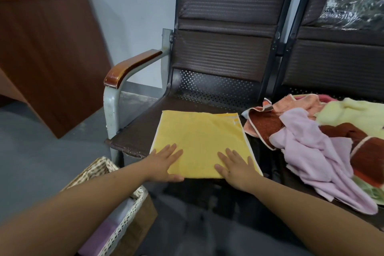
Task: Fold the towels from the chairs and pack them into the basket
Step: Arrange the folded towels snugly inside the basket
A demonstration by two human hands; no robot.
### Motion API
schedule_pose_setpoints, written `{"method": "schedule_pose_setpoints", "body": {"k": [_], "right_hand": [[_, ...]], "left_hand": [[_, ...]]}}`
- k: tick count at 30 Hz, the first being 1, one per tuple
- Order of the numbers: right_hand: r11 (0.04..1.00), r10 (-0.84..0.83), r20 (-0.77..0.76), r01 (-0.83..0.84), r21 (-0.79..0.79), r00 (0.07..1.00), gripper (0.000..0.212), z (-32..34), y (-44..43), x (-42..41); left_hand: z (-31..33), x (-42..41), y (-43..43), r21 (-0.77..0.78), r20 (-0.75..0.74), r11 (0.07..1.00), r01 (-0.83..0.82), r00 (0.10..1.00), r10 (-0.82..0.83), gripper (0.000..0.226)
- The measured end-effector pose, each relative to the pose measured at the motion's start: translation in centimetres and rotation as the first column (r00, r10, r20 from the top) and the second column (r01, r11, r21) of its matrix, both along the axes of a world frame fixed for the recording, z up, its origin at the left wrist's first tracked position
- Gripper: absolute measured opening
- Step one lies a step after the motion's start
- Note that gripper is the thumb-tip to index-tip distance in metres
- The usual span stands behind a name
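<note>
A yellow towel (199,137) lies flat and folded on the seat of the left chair (141,129). My left hand (165,163) presses flat on its near left corner with straight fingers. My right hand (236,167) presses flat on its near right part, fingers spread. A heap of unfolded towels (324,143), pink, rust, peach and pale yellow, covers the seat of the right chair (332,56). The woven basket (94,174) stands on the floor at the lower left, with something lilac (99,237) inside.
A wooden armrest (128,66) on a grey metal frame sits left of the seat. A brown wooden board (52,52) leans against the wall at the left. A crinkled plastic-wrapped bundle (353,0) rests on the right chair's back. The floor is grey.
</note>
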State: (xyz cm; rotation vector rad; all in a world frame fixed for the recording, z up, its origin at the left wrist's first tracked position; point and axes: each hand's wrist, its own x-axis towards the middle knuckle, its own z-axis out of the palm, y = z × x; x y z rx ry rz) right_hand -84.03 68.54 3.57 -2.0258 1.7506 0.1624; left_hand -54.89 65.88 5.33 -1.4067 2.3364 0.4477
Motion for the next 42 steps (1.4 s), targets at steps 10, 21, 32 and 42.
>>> {"method": "schedule_pose_setpoints", "body": {"k": [10, 21, 32, 42], "right_hand": [[0.905, 0.323, -0.082, -0.333, -0.263, 0.943, 0.062, 0.7, 1.5, -1.3], [0.929, 0.029, 0.104, 0.012, -0.37, 0.994, 0.015, 1.8, 0.4, -2.2], [0.916, -0.098, 0.295, 0.202, -0.345, 0.95, 0.016, 3.3, -0.1, -2.0], [0.969, -0.133, 0.358, 0.197, -0.147, 0.924, 0.023, 4.2, -1.0, -3.6]], "left_hand": [[-2.4, -1.8, 2.0, -0.451, 0.064, 0.87, 0.199, 0.98, -0.19, 0.087], [0.7, -1.6, 0.6, -0.492, -0.258, 0.87, -0.03, 0.96, -0.113, 0.007], [2.0, 0.4, 0.0, -0.272, -0.253, 0.961, -0.045, 0.967, -0.026, 0.077], [4.9, 4.2, -1.8, -0.211, -0.524, 0.944, -0.252, 0.845, 0.109, 0.025]]}}
